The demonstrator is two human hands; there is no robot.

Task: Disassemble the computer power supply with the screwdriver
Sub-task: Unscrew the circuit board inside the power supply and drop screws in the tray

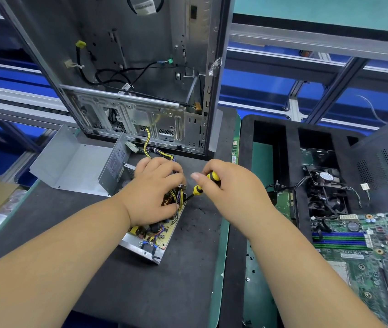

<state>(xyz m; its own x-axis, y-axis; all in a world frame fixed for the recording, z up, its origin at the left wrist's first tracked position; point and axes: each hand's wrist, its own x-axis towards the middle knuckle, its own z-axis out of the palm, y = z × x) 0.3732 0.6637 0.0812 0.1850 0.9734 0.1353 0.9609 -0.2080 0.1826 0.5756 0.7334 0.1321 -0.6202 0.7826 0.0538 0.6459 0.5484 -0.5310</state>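
Lying open on the dark grey foam work mat [122, 292], just in front of the upright grey metal computer case [126, 67]: the opened silver-walled power supply with its yellowish circuit board [150, 235] exposed. Resting on top of that board, the left hand [157, 190], fingers curled down among the yellow and black wire bundle [155, 152] and gripping into the parts there; exactly which part is being gripped cannot be told. Clasping the yellow-and-black striped screwdriver handle [206, 183], the right hand [233, 192], thumb stretched out along the top, with the dark shaft angling down and left to the board's right edge beside the left fingers. Lying just left of the supply, touching its label-bearing side wall, the removed bent grey sheet-metal cover [70, 162]. Sitting to the right in a black foam tray [292, 138]: a black cooling fan [325, 183], and nearer, the green motherboard with blue memory slots [363, 252].
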